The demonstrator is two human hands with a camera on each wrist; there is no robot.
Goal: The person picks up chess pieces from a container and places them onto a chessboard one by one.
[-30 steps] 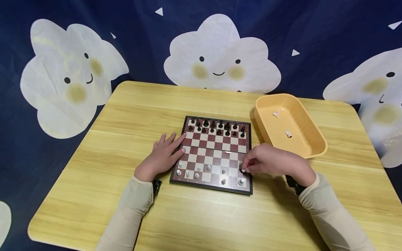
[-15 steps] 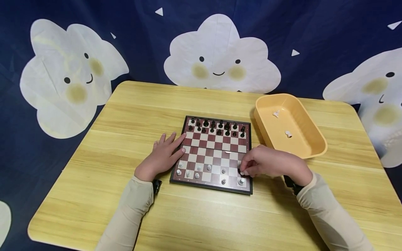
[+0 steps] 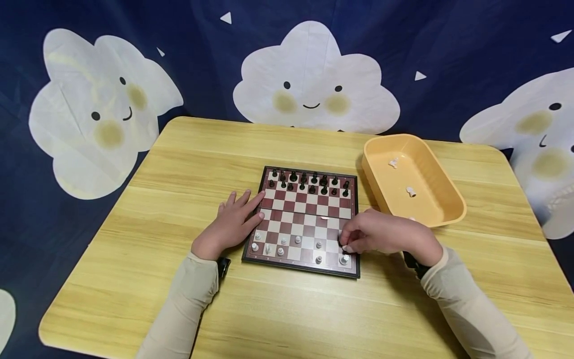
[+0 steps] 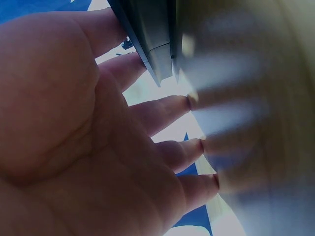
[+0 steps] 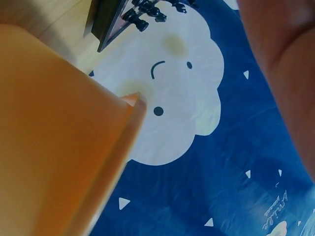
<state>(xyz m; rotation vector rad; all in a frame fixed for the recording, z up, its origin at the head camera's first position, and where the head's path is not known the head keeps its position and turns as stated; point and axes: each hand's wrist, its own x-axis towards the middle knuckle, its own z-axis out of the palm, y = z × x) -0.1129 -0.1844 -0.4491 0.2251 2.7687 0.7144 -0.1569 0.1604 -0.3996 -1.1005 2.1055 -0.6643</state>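
Note:
A chessboard [image 3: 309, 220] lies on the table with black pieces [image 3: 324, 190] in two rows along its far side. Several white chess pieces [image 3: 298, 239] stand spread over its near half. My right hand [image 3: 383, 232] pinches a small white chess piece [image 3: 344, 248] between thumb and fingers, low over the board's right edge; most of that piece is hidden. Just nearer me stands a bigger white piece [image 3: 344, 260]. My left hand [image 3: 228, 227] is spread out, thumb and index finger touching the board's left edge. In the left wrist view the other fingertips [image 4: 194, 147] reach the tabletop.
An orange-yellow plastic bin [image 3: 448, 174] stands right of the board, close beyond my right hand, with a few white pieces [image 3: 411, 191] inside. In the right wrist view its wall [image 5: 59, 128] fills the left side. A dark blue cloud-print cloth [image 3: 206, 65] hangs behind the table.
My right hand has shifted slightly left and nearer along the board's right edge, toward the bigger white piece, still pinching the small one. My left hand has stayed in place.

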